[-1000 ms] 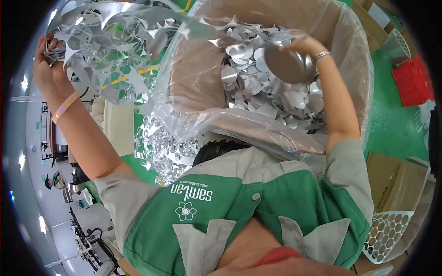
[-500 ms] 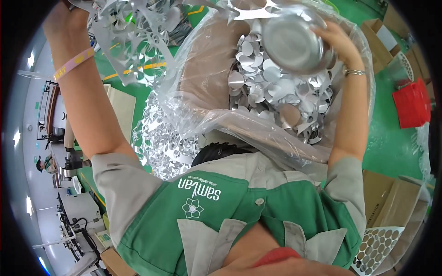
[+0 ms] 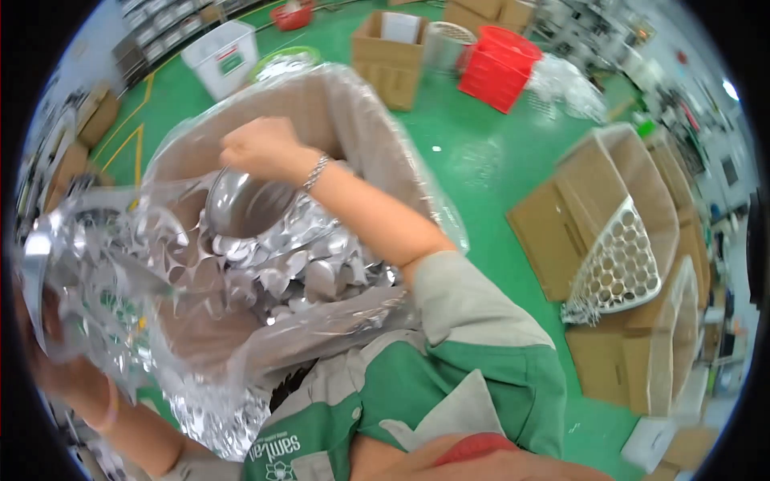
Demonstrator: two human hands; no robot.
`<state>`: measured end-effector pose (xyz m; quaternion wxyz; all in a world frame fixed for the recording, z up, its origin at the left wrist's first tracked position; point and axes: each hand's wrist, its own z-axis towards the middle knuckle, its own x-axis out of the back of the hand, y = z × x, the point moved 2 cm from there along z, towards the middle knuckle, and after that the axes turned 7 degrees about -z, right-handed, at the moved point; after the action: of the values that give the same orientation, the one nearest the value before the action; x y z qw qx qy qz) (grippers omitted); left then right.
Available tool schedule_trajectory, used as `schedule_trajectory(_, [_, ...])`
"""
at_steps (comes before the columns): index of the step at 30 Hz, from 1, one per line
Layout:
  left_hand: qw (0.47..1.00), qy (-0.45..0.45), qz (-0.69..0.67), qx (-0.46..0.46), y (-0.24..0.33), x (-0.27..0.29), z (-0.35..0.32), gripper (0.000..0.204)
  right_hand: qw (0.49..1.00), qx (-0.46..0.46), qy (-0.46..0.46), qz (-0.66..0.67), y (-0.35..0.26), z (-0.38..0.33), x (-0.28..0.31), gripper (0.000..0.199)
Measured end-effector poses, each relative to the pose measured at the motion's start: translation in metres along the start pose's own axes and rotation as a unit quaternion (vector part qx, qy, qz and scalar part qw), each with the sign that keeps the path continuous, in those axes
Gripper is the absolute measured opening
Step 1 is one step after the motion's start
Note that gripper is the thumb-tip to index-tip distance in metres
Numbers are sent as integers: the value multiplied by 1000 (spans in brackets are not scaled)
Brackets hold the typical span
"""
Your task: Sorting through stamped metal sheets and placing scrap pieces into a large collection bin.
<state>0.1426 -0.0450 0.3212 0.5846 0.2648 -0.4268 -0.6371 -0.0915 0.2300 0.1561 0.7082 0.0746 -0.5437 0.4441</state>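
A shiny round metal bowl (image 3: 239,204) is tilted over the large cardboard box lined with clear plastic (image 3: 365,120). My right hand (image 3: 261,148) is closed on the bowl's rim. Under it, inside the box, lie many loose silvery discs and scraps (image 3: 321,272). On the far left, my left hand (image 3: 60,361) is blurred, with its fingers partly hidden. It appears closed on a tangle of thin perforated metal scrap (image 3: 104,256), which hangs beside and partly over the box's left side.
More metal scrap (image 3: 216,417) is heaped beside the box, near my body. Beyond the box stand a white bin (image 3: 220,60), an open carton (image 3: 389,68) and a red crate (image 3: 497,72). To the right are cardboard boxes (image 3: 545,240) with a white sheet of round holes (image 3: 618,260).
My view has swung right, so the box appears further left. The bowl, held in my right hand, has tipped from its earlier pose. The perforated scrap has moved along with my left hand.
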Motion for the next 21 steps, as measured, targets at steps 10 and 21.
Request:
schedule_trajectory(10, [983,43,176,38,-114,-150,54,36,896,381,145,174,-60,-44,-99,38])
schedule_trajectory(21, [970,149,182,-60,-194,-144,56,31,970,152,40,187,-10,-55,-111,34])
